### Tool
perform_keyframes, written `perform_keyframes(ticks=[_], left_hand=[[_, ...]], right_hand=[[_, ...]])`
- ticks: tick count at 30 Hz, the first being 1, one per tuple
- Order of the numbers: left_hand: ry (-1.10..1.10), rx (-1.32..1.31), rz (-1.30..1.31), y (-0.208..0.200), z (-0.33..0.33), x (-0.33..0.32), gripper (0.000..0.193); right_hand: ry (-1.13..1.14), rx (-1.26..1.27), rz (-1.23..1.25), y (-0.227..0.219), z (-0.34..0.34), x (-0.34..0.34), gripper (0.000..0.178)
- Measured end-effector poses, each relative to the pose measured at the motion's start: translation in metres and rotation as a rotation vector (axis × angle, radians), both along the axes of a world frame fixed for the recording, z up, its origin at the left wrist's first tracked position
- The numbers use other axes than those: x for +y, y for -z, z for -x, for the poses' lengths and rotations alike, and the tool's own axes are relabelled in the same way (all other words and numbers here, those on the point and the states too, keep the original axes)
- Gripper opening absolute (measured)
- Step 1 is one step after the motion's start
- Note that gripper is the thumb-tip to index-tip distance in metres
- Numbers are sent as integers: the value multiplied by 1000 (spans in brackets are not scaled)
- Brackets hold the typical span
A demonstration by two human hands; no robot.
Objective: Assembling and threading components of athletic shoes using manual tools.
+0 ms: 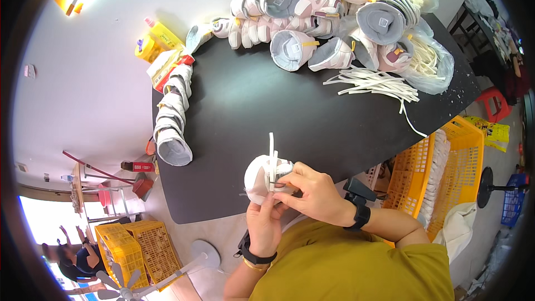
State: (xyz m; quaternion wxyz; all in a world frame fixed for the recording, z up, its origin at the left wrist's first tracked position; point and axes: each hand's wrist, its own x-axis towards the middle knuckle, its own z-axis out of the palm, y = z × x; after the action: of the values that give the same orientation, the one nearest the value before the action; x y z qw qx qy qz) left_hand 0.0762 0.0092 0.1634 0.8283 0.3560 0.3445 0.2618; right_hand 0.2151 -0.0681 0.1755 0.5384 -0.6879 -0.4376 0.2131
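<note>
At the table's near edge a small pale pink and white shoe upper [256, 178] is between my hands. A flat white lace [271, 147] stands up from its front, with its loose end pointing away from me. My left hand [264, 228] is closed on the near end of the upper, fingertips pinched together. From the right, my right hand [315, 192] reaches over the upper, its thumb and index finger pinching a thin dark rod [280, 184] against the lace. The rod's tip and the lower fingers are partly hidden.
Many shoe uppers [290, 50] are piled at the back of the black table [234, 100]. Loose white laces [373, 86] lie by a plastic bag [440, 72]. A row of nested uppers [174, 147] lines the left edge. Yellow crates [468, 150] stand at right.
</note>
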Motion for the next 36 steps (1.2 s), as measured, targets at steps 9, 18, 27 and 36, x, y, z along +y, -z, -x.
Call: perform_keyframes(ticks=[9, 18, 27, 36], left_hand=[[209, 511, -1107, -11, 26, 26, 42], [334, 202, -679, -2, 17, 35, 48], [377, 396, -413, -35, 9, 30, 35], [106, 163, -91, -31, -1, 23, 29]], right_hand=[[-258, -43, -28, 13, -14, 2, 17], [-461, -51, -15, 6, -29, -7, 16], [-176, 47, -29, 5, -17, -10, 11], [-88, 364, -231, 2, -7, -4, 14]])
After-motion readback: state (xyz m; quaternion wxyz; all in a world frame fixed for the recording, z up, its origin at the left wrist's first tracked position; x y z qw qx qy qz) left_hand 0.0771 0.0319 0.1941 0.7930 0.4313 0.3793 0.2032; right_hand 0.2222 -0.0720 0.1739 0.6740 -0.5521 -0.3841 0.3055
